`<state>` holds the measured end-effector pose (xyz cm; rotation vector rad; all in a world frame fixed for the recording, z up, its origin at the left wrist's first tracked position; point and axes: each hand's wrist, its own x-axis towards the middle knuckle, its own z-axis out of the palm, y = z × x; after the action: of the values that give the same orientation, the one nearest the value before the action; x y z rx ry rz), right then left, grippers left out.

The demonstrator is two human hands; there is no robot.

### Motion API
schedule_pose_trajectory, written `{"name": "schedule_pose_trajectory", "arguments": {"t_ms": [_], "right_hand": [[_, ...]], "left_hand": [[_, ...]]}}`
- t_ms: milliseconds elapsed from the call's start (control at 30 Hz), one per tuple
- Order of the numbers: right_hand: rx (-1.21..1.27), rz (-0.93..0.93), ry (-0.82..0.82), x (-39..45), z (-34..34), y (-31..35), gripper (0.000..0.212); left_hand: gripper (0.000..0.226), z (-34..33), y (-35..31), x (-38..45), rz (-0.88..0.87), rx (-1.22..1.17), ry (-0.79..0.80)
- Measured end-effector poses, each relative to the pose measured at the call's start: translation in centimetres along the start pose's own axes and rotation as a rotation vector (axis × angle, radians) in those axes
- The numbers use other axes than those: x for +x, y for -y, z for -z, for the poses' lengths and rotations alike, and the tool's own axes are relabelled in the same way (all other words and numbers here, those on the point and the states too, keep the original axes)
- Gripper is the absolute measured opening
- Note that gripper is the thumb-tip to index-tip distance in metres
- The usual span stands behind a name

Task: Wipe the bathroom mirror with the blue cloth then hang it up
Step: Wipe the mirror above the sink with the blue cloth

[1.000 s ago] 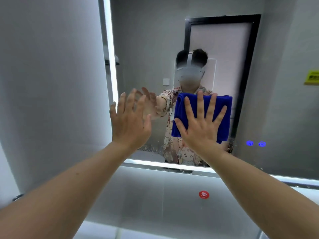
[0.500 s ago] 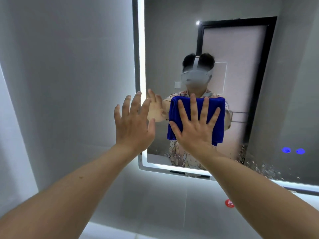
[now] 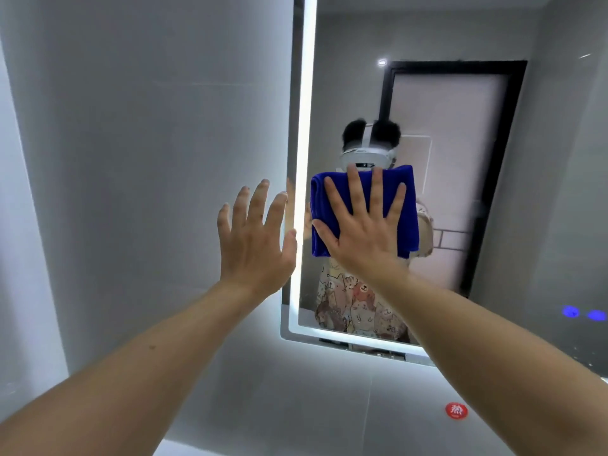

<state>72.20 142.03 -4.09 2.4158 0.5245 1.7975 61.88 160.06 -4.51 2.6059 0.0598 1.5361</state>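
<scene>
The right hand (image 3: 363,232) lies flat with fingers spread wide, pressing the folded blue cloth (image 3: 408,205), a soft, plush rectangle, against the mirror (image 3: 460,192) near its left edge. The left hand (image 3: 255,240) is raised just beside it, fingers straight and slightly apart, holding nothing, palm toward the smooth grey wall tiles (image 3: 148,159). Both forearms reach up and forward. A bright lit strip (image 3: 304,93) frames the glossy glass; two blue lights (image 3: 584,313) glow at its lower right.
</scene>
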Motion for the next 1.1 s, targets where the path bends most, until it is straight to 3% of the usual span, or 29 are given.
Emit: {"name": "schedule_pose_trajectory", "arguments": {"t_ms": [233,400,700,900,1100], "right_hand": [[0.023,0.025,-0.081,6.6,0.6,1.8,0.073],[0.047,0.01,-0.094,5.8,0.2,2.2,0.072],[0.071,0.105,0.008,-4.6,-2.4,4.2,0.073],[0.057,0.272,0.104,-12.8,-4.0,3.7,0.074],[0.053,0.329,0.165,-15.9,-3.9,2.4,0.072]], "left_hand": [[0.066,-0.5,2.1,0.1,0.056,0.015,0.024],[0.066,-1.3,1.9,-0.8,0.057,0.023,0.063],[0.061,-1.7,1.7,-3.5,0.029,-0.002,0.098],[0.063,-1.4,1.0,-4.8,0.018,0.003,0.138],[0.06,-1.6,-0.9,-6.3,-0.038,-0.028,0.139]]}}
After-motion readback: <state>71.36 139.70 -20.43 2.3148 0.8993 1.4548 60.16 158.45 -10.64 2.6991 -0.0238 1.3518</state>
